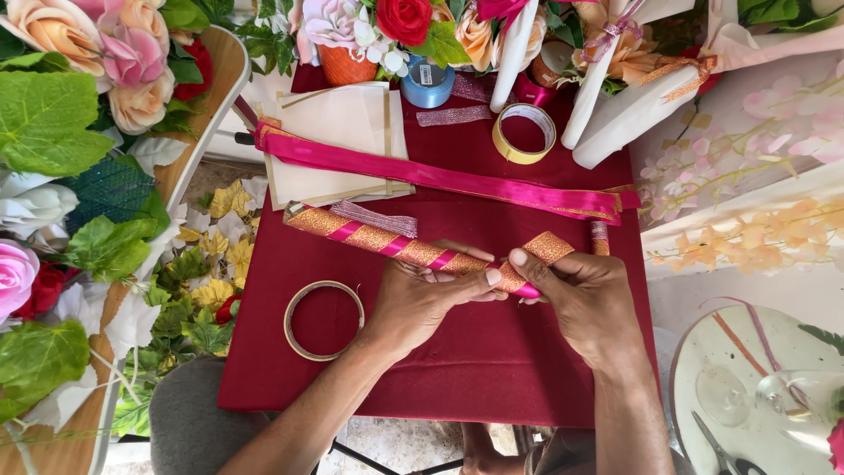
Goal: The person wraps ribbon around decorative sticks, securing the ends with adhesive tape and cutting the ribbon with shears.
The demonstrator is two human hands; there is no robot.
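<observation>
Nearest the camera, two bare forearms reaching up from the bottom edge over a dark red cloth (pixel 492 369) spread on the surface. Left hand (pixel 422 295) wrapped around the near end of a long stick (pixel 396 244), fingers (pixel 470 280) curled together and clamped on it, thumb lying along the top. Right hand (pixel 580 295) meeting it from the other side, thumb and fingers pinched on a strip of glittery orange-gold ribbon (pixel 547 248) folded up and away from the stick's end. Stick lying slantwise on the cloth, running from the hands up and left, wound in a spiral of glittery orange-gold bands alternating with narrow bright pink ones; far tip resting just beside a stack of cream paper sheets (pixel 338 141). Near tip hidden inside the two grips, so no telling how the end is finished. Left of the hands, a thin ring (pixel 323 320) flat on the cloth. Farther up, a long pink satin ribbon (pixel 448 176) stretched across the cloth over the paper, a short pale glitter strip (pixel 374 217) between it and the stick. Beyond, a roll of yellowish tape (pixel 524 133), a blue spool (pixel 428 84), white wrapped stems (pixel 615 105) and artificial roses, all cut off by the top edge. Bottom right, a round tray (pixel 730 378) with scissors (pixel 716 444) only partly in frame.
</observation>
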